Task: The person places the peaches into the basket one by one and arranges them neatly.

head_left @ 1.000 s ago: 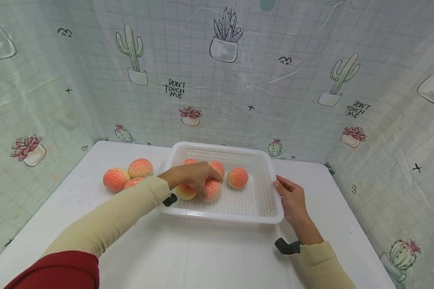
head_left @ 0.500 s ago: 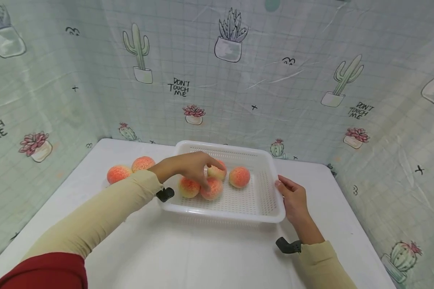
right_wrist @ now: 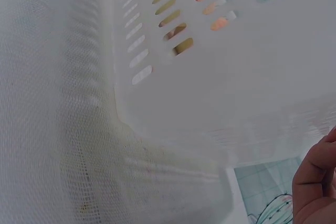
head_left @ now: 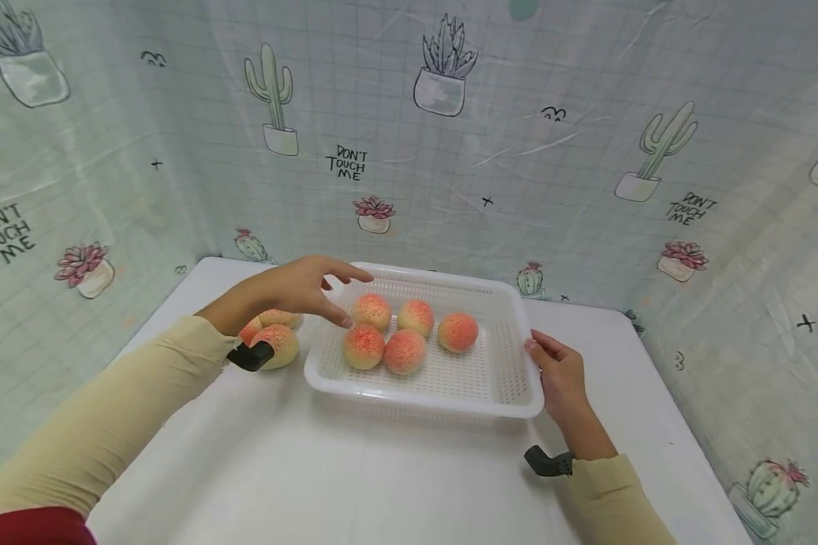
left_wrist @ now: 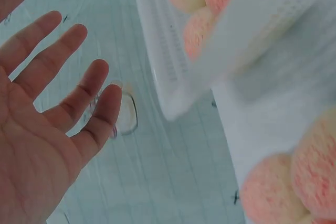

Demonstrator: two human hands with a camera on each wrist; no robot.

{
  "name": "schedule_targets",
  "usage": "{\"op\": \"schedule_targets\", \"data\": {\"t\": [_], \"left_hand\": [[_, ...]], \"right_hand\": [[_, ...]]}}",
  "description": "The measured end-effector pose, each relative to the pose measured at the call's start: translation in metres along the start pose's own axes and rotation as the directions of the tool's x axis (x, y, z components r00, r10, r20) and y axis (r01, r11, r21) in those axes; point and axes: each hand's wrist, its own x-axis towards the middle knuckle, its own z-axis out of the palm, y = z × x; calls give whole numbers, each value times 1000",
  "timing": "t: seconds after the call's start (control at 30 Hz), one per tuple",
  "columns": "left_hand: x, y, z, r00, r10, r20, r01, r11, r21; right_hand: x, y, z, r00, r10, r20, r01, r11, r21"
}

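Observation:
A white perforated plastic basket [head_left: 419,393] sits on the table with several red-and-yellow peaches [head_left: 405,352] grouped in its left half. My left hand [head_left: 291,288] hovers above the basket's left rim, fingers and thumb spread, holding nothing. The left wrist view confirms the spread fingers [left_wrist: 97,98], apart from the basket's corner [left_wrist: 170,103]. At the opposite side my right hand [head_left: 563,378] grips the right rim, thumb on top. Its curled fingers [right_wrist: 315,177] show at the edge of the right wrist view. More peaches [head_left: 281,347] lie left of the basket, partly hidden behind my left wrist.
The white table [head_left: 382,477] ends at the back against a curtain [head_left: 491,151] printed with cacti, which also stands along both sides. A black wrist strap mount [head_left: 548,462] is on my right wrist, another [head_left: 251,356] on my left.
My left hand has let go of a peach in the basket, risen and moved left to the rim with fingers spread. My right hand stays on the right rim.

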Motion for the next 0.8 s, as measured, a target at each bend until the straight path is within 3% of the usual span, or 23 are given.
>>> {"op": "schedule_targets", "data": {"t": [0.2,0.5,0.67,0.8], "left_hand": [[-33,-28,-11,993,-88,-82,87,996,-11],[-80,-79,-16,971,-140,-193,137,990,-29],[-105,-111,-13,950,-189,-249,182,982,-54],[-118,-133,-7,924,-279,-261,265,960,-89]], "right_hand": [[1,1,0,1000,2,8,-2,1000,7],[0,1,-1,1000,6,7,-6,1000,18],[-2,1,1,1000,2,7,-2,1000,17],[-1,0,1,1000,2,-2,-2,1000,15]]}}
